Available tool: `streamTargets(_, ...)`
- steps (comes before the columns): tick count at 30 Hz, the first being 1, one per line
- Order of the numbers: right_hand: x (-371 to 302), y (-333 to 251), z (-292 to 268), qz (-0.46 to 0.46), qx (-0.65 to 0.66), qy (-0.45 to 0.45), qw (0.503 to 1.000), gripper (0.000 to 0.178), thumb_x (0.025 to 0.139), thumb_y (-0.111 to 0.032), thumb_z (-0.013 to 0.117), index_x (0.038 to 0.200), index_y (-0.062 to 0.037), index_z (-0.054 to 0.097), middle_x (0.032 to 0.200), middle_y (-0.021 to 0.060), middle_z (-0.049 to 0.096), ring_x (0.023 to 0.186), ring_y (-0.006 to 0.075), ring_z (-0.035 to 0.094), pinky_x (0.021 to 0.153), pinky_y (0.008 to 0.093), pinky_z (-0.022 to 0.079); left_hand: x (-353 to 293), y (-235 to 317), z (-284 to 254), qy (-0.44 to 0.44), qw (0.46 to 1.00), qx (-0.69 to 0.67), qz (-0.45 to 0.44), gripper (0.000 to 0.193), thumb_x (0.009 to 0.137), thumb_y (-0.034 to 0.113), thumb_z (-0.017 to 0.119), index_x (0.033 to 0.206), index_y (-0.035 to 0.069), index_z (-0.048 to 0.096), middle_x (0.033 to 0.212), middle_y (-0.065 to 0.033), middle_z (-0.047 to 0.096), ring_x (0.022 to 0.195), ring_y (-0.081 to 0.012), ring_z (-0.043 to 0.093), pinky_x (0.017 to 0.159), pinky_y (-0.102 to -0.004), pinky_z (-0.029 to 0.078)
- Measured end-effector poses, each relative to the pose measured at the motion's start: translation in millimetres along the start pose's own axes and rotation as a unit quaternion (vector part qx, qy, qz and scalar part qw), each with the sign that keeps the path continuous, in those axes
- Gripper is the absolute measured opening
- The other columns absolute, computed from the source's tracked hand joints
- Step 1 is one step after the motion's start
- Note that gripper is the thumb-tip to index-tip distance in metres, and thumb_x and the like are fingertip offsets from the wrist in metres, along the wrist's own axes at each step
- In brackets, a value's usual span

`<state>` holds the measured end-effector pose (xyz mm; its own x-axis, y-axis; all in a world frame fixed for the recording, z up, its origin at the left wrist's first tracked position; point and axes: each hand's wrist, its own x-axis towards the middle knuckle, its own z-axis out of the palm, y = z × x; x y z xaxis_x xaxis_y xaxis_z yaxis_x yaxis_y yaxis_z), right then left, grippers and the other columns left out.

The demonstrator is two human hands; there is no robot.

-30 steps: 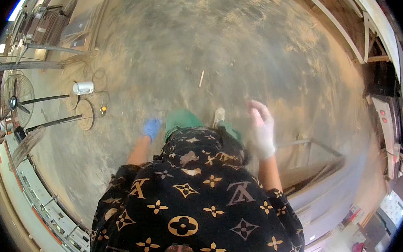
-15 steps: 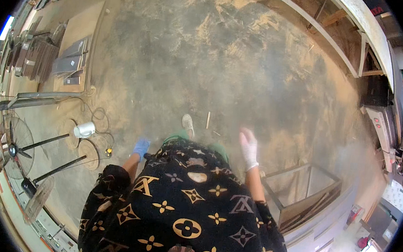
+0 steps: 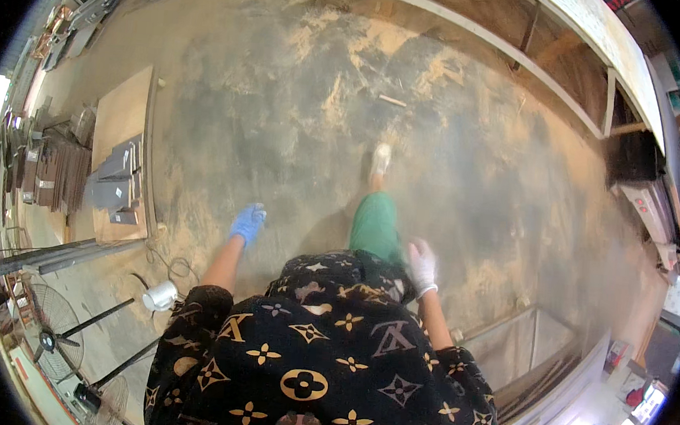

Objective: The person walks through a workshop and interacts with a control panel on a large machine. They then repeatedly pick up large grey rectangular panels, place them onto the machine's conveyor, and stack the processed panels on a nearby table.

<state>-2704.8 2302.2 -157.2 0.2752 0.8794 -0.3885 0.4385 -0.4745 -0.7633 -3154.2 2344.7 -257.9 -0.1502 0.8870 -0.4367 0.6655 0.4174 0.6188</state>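
My left hand [image 3: 248, 223], in a blue glove, hangs out in front of my body over the floor. Its fingers are loosely bent, and nothing shows in them. My right hand [image 3: 422, 265] wears a white glove with pinkish fingertips and hangs beside my green trouser leg [image 3: 376, 225]. Its fingers are somewhat blurred but look loose and without any object. One light shoe [image 3: 381, 158] is stretched ahead on the dusty floor [image 3: 284, 112]. Beyond the shoe lies a small strip of wood [image 3: 393, 101].
At left, dark panels [image 3: 119, 175] lie on a board beside stacked brown sheets [image 3: 60, 170]. Nearer stand a white cylindrical container [image 3: 160, 296] and black fans [image 3: 48, 340]. A metal-framed cart [image 3: 534, 340] is at lower right; a long white-edged table [image 3: 497, 41] spans the upper right.
I have stepped forward: one leg now reaches ahead and the surroundings have slid nearer. My left hand has swung forward, while my right hand has drawn back toward my body.
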Motion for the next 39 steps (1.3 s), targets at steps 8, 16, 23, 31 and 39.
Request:
streamTargets(8, 317, -186, -26, -0.156, -0.048, 0.008, 0.987, 0.021, 0.081, -0.014, 0.053, 0.099, -0.0028, 0.057, 0.081, 0.0074, 0.062, 0.072, 0.0132, 0.055, 0.067, 0.0262, 0.043, 194, 27, -29, 0.027, 0.977, 0.052, -0.203, 0.033, 0.082, 0.027, 0.052, 0.102, 0.002, 0.056, 0.093, -0.0114, 0.061, 0.085, -0.0202, 0.055, 0.074, -0.034, 0.043)
streamTargets(16, 510, -377, 95, -0.18, 0.069, -0.134, 0.972, 0.019, 0.082, -0.013, 0.052, 0.095, -0.0011, 0.058, 0.085, 0.0083, 0.06, 0.078, 0.0143, 0.054, 0.074, 0.0254, 0.042, 230, -10, -3, -0.014, 0.959, -0.128, -0.253, 0.034, 0.081, 0.031, 0.051, 0.103, 0.006, 0.056, 0.093, -0.0106, 0.06, 0.085, -0.0236, 0.056, 0.075, -0.0357, 0.044)
streamTargets(23, 634, -451, 247, -0.188, -0.053, -0.194, 0.961, 0.028, 0.081, -0.022, 0.052, 0.097, 0.0009, 0.058, 0.085, 0.0139, 0.061, 0.081, 0.018, 0.055, 0.073, 0.0295, 0.042, 360, -14, -139, 0.015, 0.909, -0.193, -0.37, 0.041, 0.076, 0.034, 0.054, 0.105, 0.005, 0.055, 0.1, -0.0144, 0.058, 0.086, -0.0255, 0.056, 0.073, -0.0369, 0.044)
streamTargets(31, 744, -469, 351, -0.188, -0.562, -0.302, 0.747, 0.023, 0.081, -0.019, 0.046, 0.091, -0.0037, 0.059, 0.095, 0.0138, 0.058, 0.082, 0.0324, 0.056, 0.07, 0.041, 0.045, 649, -11, -413, 0.234, 0.93, -0.216, -0.184, 0.043, 0.076, 0.035, 0.054, 0.104, 0.003, 0.056, 0.104, -0.0157, 0.058, 0.095, -0.0287, 0.055, 0.08, -0.0347, 0.042)
streamTargets(39, 943, -689, 621, -0.217, -0.56, -0.318, 0.734, 0.029, 0.081, -0.024, 0.046, 0.096, -0.0024, 0.058, 0.098, 0.0162, 0.058, 0.089, 0.0312, 0.055, 0.075, 0.0398, 0.044, 824, -17, -572, 0.194, 0.935, -0.166, -0.247, 0.041, 0.078, 0.035, 0.049, 0.106, 0.006, 0.056, 0.109, -0.0171, 0.055, 0.1, -0.0338, 0.051, 0.084, -0.0402, 0.04)
